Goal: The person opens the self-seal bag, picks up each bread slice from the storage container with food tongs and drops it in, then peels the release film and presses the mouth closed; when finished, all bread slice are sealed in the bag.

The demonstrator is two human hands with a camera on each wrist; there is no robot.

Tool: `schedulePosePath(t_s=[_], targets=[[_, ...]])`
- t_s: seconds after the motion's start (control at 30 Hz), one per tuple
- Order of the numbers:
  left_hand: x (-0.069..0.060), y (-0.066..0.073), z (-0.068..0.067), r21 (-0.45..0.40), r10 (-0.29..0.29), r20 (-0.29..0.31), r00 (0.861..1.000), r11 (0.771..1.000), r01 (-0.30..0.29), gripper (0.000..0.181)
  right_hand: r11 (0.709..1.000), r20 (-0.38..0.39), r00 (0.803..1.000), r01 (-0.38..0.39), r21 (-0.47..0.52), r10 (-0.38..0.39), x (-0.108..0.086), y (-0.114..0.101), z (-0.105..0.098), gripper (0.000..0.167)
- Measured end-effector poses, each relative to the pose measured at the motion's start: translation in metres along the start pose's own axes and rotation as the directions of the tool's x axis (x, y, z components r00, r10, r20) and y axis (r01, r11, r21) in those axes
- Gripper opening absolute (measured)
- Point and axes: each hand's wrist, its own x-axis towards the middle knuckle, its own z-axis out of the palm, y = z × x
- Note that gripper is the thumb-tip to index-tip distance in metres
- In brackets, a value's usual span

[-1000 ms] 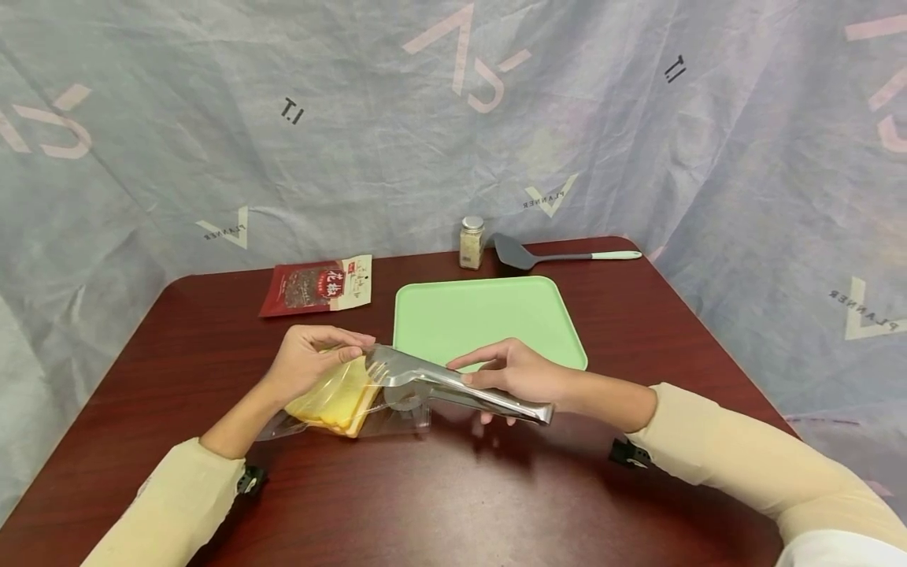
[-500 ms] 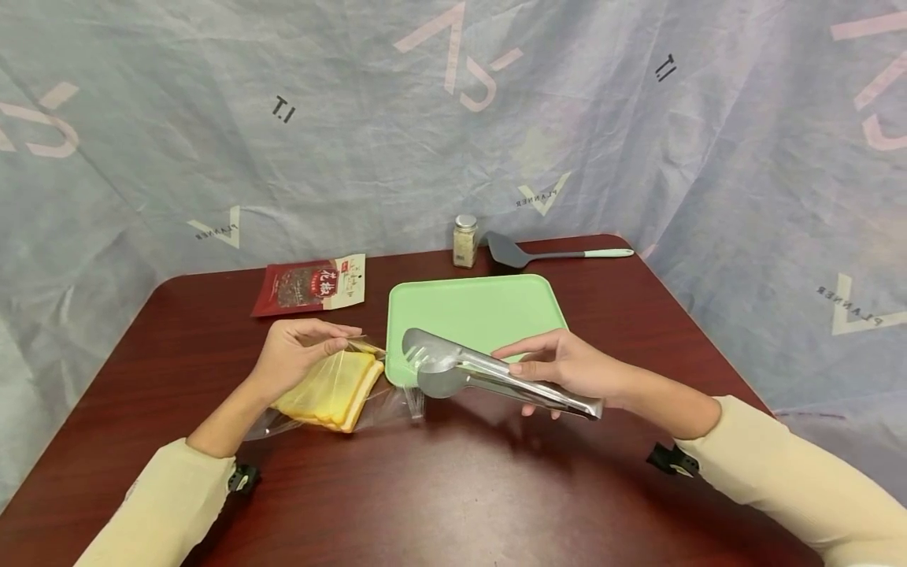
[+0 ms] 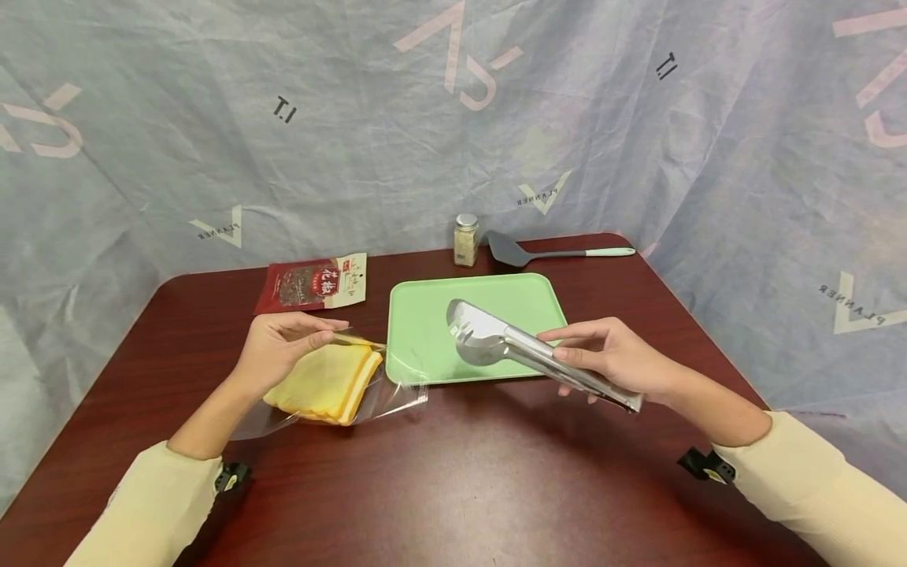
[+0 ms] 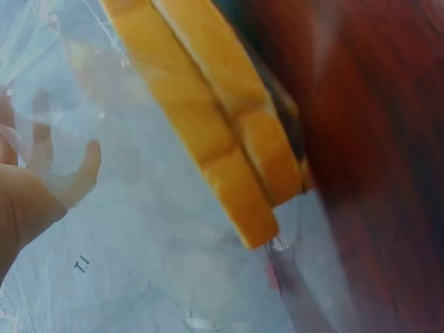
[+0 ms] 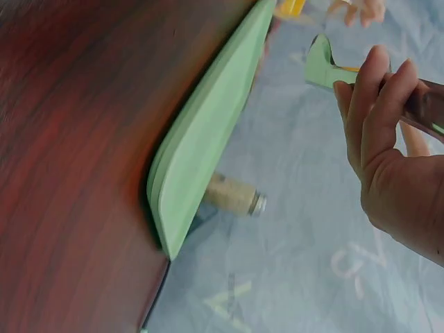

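Observation:
My left hand [image 3: 276, 354] pinches the upper edge of a clear plastic bag [image 3: 404, 399] at the left. Inside the bag lie stacked slices of yellow bread [image 3: 322, 382], whose orange-brown crust edges [image 4: 201, 118] fill the middle of the left wrist view. In my right hand [image 3: 616, 358] are metal tongs [image 3: 527, 346], held by the handle between fingers and thumb. Their rounded ends point left over a light green tray [image 3: 425, 315], with no food visible between them. The right wrist view shows my right hand [image 5: 399, 156] around the tongs, apart from the tray.
Behind the tray stand a spice jar [image 3: 465, 241] with a metal lid and, lying down, a grey spatula [image 3: 510, 250] with a pale handle. A red spice packet [image 3: 308, 283] lies at the back left of the dark wooden table [image 3: 460, 488]. Grey cloth hangs behind.
My right hand has drawn the tongs rightward, away from the bag and over the tray. The left hand, still pinching the bag, has shifted slightly left.

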Motion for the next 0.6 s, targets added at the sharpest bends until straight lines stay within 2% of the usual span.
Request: schedulePosePath(t_s=[0.23, 0.4, 0.6], targets=[[-0.002, 0.003, -0.006, -0.019, 0.021, -0.016, 1.000, 1.000, -0.021, 0.009, 0.995, -0.146, 0.988, 0.036, -0.097, -0.050, -0.005, 0.007, -0.028, 0.040], [-0.003, 0.004, -0.008, -0.014, 0.027, -0.032, 0.999, 1.000, -0.027, 0.010, 0.981, -0.265, 0.960, 0.041, -0.192, -0.092, -0.004, 0.014, -0.050, 0.040], [-0.006, 0.004, -0.006, -0.014, 0.002, -0.024, 1.000, 1.000, -0.002, 0.009, 0.964, -0.373, 0.923, -0.003, -0.265, -0.100, 0.002, 0.034, -0.075, 0.040]])
